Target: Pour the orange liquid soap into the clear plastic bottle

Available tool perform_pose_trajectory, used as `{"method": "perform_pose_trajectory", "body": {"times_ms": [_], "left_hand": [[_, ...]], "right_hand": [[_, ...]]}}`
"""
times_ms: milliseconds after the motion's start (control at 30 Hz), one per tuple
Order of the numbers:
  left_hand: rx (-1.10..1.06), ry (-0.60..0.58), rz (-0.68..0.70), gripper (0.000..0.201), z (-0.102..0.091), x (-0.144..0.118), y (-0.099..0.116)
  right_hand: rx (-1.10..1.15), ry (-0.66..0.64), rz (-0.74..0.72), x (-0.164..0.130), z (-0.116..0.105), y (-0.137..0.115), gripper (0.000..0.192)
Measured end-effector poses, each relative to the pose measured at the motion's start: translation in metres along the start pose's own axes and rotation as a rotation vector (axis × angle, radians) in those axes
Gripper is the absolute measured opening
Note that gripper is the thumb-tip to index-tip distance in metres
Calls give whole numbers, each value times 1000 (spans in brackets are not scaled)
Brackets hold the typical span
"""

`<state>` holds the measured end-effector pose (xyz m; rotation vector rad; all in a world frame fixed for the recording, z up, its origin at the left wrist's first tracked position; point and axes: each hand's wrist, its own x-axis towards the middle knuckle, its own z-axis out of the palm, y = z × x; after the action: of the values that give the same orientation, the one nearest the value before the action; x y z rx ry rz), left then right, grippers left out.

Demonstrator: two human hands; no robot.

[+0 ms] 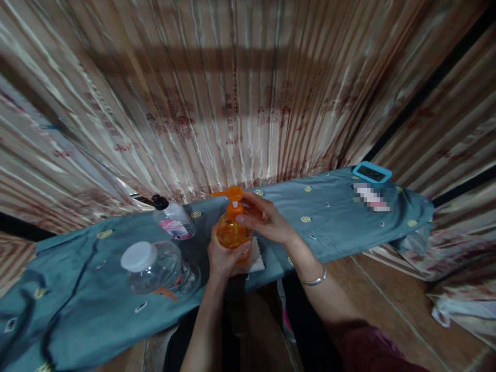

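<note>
An orange pump bottle [229, 233] of clear amber plastic stands upright before me at the table's front. My left hand [225, 254] is wrapped round its lower body. Up at the orange pump head [234, 194], the spout points left. My right hand [264, 217] closes on the collar under the pump, thumb in front and fingers partly hidden behind. A white scallop-edged cloth [257, 259] lies under and beside the bottle.
To the left are a clear jar with a white lid [138, 257] and a clear bottle with a black pump top [174, 219]. A blue-framed device [372, 172] lies far right on the teal tablecloth [329, 206]. Pleated curtains [240, 77] hang behind the table.
</note>
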<state>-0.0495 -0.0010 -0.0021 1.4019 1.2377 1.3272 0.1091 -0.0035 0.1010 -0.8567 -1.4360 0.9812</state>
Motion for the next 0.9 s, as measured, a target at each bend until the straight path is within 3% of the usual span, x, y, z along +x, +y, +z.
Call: {"method": "perform_pose_trajectory", "body": {"times_ms": [67, 167, 300, 400, 500, 667, 900], "left_hand": [[2, 3, -8, 84, 0, -1, 1], [0, 9, -12, 82, 0, -1, 1], [28, 17, 12, 83, 0, 0, -2], [27, 13, 20, 83, 0, 0, -2], [8, 4, 13, 82, 0, -1, -1], [28, 12, 1, 83, 0, -1, 1], [11, 10, 22, 84, 2, -1, -1]], "right_hand": [[-23, 57, 7, -1, 2, 6, 60], [-81, 136, 13, -3, 4, 14, 54], [-100, 47, -15, -4, 0, 8, 42], [-100, -25, -43, -4, -4, 0, 45], [-131, -10, -61, -4, -2, 0, 53], [-208, 69, -83, -3, 6, 4, 35], [-259, 69, -127, -4, 8, -1, 34]]}}
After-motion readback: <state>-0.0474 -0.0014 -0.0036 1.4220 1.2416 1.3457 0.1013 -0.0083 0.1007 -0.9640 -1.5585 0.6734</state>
